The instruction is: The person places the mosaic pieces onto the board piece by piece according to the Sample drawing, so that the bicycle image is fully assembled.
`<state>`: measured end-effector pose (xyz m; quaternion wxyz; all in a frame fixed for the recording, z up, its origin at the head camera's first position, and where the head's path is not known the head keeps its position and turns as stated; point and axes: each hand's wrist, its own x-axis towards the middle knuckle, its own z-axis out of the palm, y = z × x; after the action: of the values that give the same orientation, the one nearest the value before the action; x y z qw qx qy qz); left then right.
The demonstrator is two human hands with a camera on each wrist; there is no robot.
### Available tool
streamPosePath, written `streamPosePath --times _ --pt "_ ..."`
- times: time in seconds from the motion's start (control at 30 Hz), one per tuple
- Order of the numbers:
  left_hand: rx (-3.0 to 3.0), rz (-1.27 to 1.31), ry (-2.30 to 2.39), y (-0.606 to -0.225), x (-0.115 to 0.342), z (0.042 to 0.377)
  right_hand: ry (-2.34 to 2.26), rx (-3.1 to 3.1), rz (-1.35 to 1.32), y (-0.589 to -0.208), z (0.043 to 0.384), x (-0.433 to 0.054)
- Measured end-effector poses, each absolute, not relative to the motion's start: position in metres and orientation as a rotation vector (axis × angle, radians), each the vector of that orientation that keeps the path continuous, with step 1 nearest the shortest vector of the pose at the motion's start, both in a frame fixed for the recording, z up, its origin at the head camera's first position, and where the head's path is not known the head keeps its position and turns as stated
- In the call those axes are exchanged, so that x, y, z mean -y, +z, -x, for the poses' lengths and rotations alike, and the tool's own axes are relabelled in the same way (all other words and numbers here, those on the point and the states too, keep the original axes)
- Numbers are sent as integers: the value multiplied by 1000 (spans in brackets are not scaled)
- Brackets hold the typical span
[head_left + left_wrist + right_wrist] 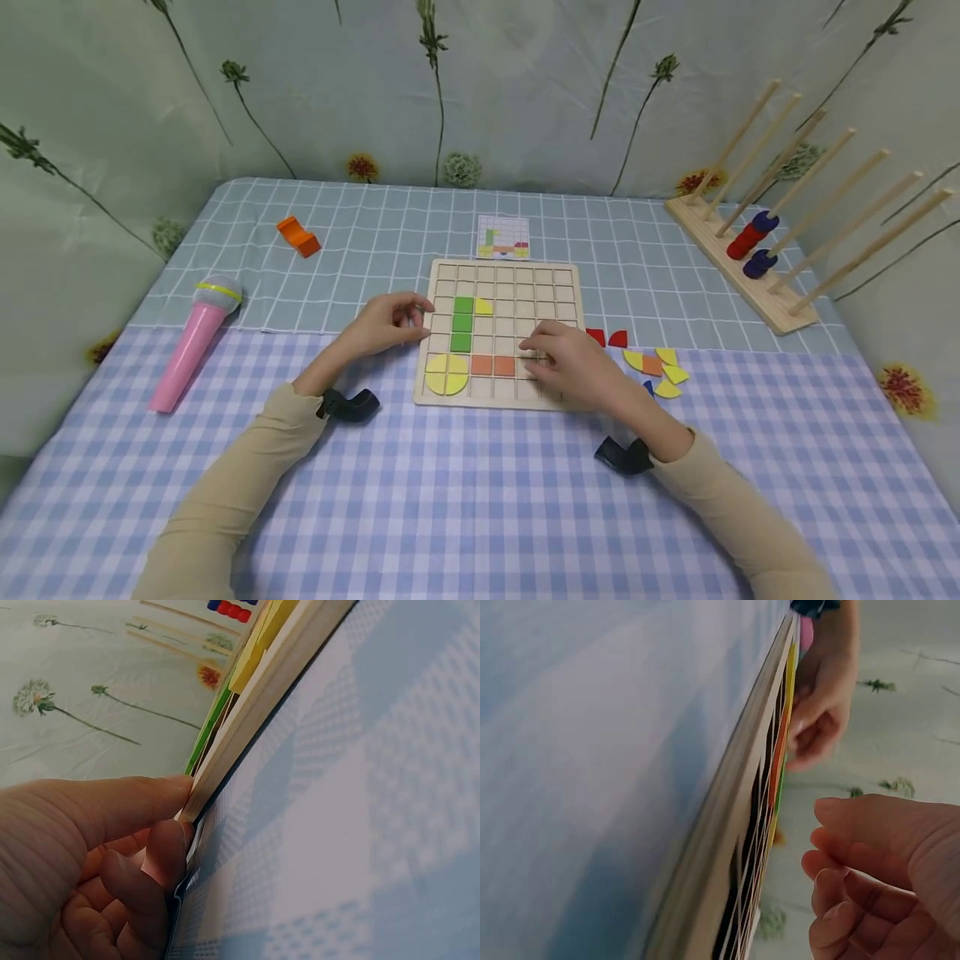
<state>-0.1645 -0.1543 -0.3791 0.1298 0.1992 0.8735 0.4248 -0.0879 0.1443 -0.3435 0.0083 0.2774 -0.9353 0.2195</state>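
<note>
A wooden grid board [517,292] lies on the cloth in the head view. My left hand [390,321] is at its left edge; in the left wrist view thumb and curled fingers [161,851] grip the board's rim. Over the right part of the board hovers my right hand [573,362], fingers loosely bent, with nothing visible in them. Three green squares [462,320] form a column on the grid, beside a yellow quarter circle [483,307]. Yellow quarter pieces [457,384] make a full circle at lower left, followed by two orange squares [504,367].
Loose yellow pieces [667,389], an orange square, red quarter pieces [618,339] and a blue piece lie right of the board. A pattern card [502,227] is behind it. A peg rack [750,271], a pink microphone [186,354] and an orange block [298,237] stand farther out.
</note>
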Motion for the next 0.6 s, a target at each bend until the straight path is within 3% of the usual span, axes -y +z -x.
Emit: streamPosePath --times 0.6 --pt "-2569 -599 1247 -381 156 163 651 2891 -661 -344 72 -235"
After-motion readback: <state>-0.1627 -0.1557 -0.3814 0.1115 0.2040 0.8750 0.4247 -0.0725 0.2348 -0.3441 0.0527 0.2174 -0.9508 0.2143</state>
